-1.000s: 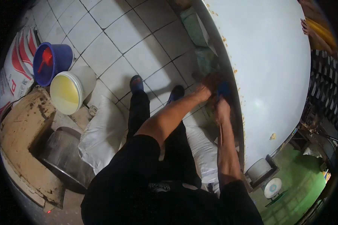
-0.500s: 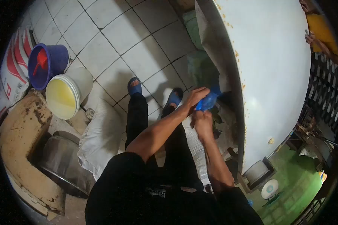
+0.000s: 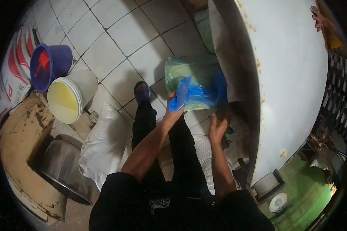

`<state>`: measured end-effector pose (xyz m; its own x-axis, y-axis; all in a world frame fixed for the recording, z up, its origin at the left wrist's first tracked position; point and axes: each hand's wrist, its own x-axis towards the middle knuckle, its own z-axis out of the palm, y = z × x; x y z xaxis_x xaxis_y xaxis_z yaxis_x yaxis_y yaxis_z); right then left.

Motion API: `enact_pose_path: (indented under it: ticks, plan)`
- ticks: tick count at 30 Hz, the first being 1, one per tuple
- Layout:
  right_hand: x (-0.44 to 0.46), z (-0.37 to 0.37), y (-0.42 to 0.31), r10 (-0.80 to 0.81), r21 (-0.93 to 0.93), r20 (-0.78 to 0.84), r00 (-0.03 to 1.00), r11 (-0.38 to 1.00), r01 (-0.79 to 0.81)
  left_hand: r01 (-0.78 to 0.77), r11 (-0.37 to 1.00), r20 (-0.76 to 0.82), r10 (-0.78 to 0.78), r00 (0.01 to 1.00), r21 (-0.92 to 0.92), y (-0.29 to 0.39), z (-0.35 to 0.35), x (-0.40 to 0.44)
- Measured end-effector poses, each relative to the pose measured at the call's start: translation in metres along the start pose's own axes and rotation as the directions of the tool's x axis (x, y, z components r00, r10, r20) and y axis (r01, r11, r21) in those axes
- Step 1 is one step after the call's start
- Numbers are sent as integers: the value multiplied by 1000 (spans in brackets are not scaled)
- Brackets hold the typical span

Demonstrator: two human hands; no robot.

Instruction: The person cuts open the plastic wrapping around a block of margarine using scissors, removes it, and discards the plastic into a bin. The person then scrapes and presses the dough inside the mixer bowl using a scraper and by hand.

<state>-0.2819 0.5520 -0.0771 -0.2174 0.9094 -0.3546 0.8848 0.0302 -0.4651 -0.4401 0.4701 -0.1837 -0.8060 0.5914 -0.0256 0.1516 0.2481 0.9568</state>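
My left hand [image 3: 173, 109] is closed on a crumpled blue plastic bag [image 3: 196, 94]. The blue plastic stretches to the right from that hand, across a pale green wrapped bundle [image 3: 181, 69] that lies beside the table's edge. My right hand [image 3: 218, 127] is just below the right end of the bundle, its fingers apart and partly in shadow, with nothing visible in it. Both hands are low, beside the large white tabletop [image 3: 289, 84].
Purple bucket [image 3: 59, 61] with a red scoop, white tub [image 3: 86, 86] and white sacks [image 3: 104, 142] at left. Below them is a metal pot [image 3: 65, 169]. A round dial scale [image 3: 277, 202] sits at lower right. Another person's hand [image 3: 317, 18] rests on the table's far edge.
The green bundle has come out from beside the table, over the floor. My left hand has moved left and down with the blue plastic, and my right hand has let go of it.
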Motion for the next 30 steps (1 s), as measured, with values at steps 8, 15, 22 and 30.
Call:
enact_pose_path:
  ticks: [8,15,22,30]
  plan:
    - [140,31,102,-76,-520,349,934,813,261,85,996,23,-85,996,-10,5,-18,-2]
    - [186,23,125,-198,-674,292,936,652,348,294,945,111,-280,954,-142,-5,-27,-14]
    - [170,1,79,-141,-611,233,962,749,257,480,738,-45,-565,824,-475,60,-57,-33]
    - [142,115,61,275,383,334,901,834,-397,432,810,-38,-485,874,-397,149,-84,-62]
